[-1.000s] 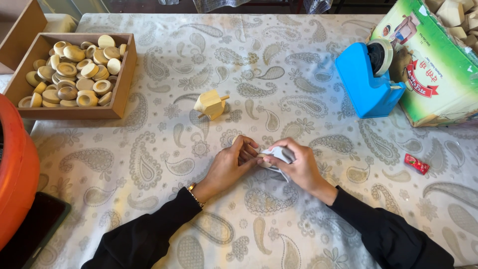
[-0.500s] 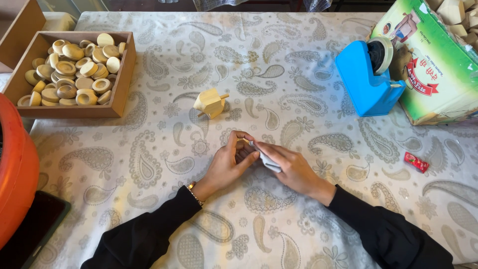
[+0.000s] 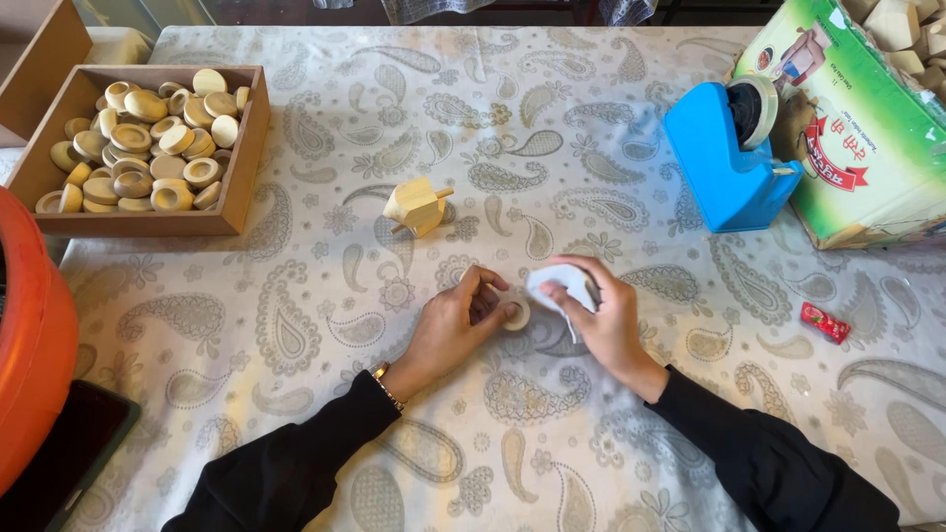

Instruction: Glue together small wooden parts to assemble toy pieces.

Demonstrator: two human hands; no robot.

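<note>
left hand (image 3: 455, 320) pinching small wooden ring (image 3: 515, 314), right hand (image 3: 601, 310) holding white cloth (image 3: 554, 283), paisley tablecloth (image 3: 296, 325)

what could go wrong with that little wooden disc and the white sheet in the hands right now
The disc is pinned only by the left hand fingertips; it could slip and roll off across the cloth. The white sheet is loosely bunched under the right hand and may crease or tear. The wooden toy lies close ahead, so a reach forward might knock it.

Blue tape dispenser (image 3: 727, 158) — wooden tray (image 3: 243, 163)
</note>
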